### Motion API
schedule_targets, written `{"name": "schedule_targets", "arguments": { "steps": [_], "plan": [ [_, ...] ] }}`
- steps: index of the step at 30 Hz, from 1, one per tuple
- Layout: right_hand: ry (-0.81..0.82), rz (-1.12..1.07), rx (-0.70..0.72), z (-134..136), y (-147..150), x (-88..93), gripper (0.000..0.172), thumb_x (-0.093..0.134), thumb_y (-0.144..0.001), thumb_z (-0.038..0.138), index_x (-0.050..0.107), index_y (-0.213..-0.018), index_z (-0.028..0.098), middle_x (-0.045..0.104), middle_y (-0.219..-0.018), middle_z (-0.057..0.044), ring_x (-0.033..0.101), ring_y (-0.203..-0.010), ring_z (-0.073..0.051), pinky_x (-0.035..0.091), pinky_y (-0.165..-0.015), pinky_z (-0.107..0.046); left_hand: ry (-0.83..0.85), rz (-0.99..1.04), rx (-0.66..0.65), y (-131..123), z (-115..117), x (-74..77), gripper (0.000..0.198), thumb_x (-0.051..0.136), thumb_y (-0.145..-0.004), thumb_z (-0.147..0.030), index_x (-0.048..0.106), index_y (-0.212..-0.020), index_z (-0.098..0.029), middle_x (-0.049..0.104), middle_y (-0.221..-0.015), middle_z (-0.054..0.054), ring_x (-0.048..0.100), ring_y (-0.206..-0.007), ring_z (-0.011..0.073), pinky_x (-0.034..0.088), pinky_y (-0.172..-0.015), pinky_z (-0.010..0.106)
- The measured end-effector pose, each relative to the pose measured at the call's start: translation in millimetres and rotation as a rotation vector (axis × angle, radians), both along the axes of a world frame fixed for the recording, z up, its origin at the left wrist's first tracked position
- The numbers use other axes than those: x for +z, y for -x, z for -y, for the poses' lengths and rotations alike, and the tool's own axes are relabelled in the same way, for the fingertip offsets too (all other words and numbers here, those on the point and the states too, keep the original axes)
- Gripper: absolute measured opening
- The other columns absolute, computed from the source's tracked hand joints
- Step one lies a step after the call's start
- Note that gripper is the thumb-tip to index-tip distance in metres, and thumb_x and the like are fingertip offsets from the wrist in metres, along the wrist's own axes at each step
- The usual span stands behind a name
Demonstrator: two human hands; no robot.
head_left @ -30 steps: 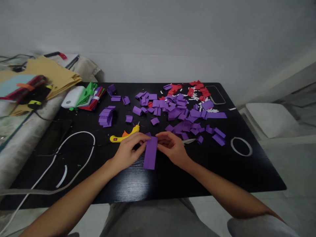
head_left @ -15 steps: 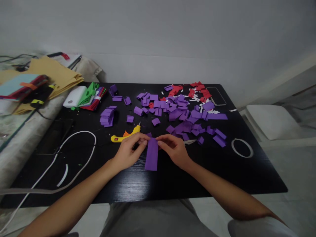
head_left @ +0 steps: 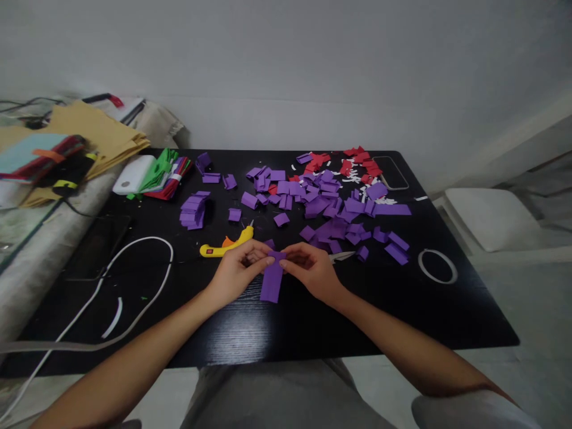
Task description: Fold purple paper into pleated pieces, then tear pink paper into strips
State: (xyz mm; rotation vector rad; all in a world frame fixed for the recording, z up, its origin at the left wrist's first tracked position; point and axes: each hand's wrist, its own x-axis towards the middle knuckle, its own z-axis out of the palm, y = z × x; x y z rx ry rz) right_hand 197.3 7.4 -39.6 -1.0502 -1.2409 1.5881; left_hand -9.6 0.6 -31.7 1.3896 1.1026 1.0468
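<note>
A purple paper strip (head_left: 271, 282) lies lengthwise on the black table (head_left: 313, 322) in front of me. My left hand (head_left: 236, 271) pinches its far end from the left, fingers closed on it. From the right, my right hand (head_left: 313, 271) pinches the same end, thumb and forefinger pressed on the paper. The far end looks folded or rolled over. A yellow glue gun (head_left: 226, 244) lies just beyond my left hand. Scissors (head_left: 342, 256) poke out from behind my right hand.
Many folded purple pieces (head_left: 326, 205) and red pieces (head_left: 357, 162) are strewn over the far half. A purple stack (head_left: 192, 211), coloured sheets (head_left: 163, 174), a white cable (head_left: 134, 280), a tape ring (head_left: 437, 266) and a phone (head_left: 392, 171) also lie on the table.
The visible strip has grown shorter as both hands work its far end over toward me. Both hands stay at the same spot.
</note>
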Motion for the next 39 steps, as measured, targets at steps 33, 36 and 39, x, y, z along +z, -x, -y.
{"name": "schedule_targets", "arguments": {
  "steps": [33,36,39],
  "plan": [
    [0.023,-0.065,-0.095,-4.2,0.1,-1.9,0.035,0.089,-0.077,0.039,0.077,-0.106,0.024,0.071,-0.09,0.0,0.074,-0.076,-0.017,0.07,-0.072,-0.033,-0.128,-0.144,-0.087,2.4,4.5,-1.5,0.03,0.068,-0.096,-0.023,0.065,-0.125,-0.018,0.074,-0.095,0.005,0.072,-0.084,0.0151,0.06,-0.077,0.028],
    [0.014,-0.028,-0.066,-3.3,-0.3,-1.0,0.03,0.086,-0.081,0.043,0.08,-0.104,0.024,0.076,-0.095,-0.002,0.075,-0.08,-0.019,0.069,-0.074,-0.035,-0.204,-0.169,-0.096,4.1,3.6,-2.9,0.034,0.069,-0.096,-0.019,0.064,-0.129,-0.019,0.073,-0.099,0.005,0.071,-0.085,0.0146,0.06,-0.077,0.027],
    [-0.002,0.027,-0.009,-1.9,-1.2,1.7,0.031,0.079,-0.087,0.051,0.082,-0.101,0.024,0.08,-0.098,-0.005,0.076,-0.087,-0.022,0.067,-0.076,-0.035,-0.34,-0.233,-0.108,5.9,1.5,-1.3,0.026,0.069,-0.097,-0.019,0.07,-0.122,-0.022,0.073,-0.104,0.005,0.07,-0.087,0.0134,0.059,-0.077,0.026]
  ]
}}
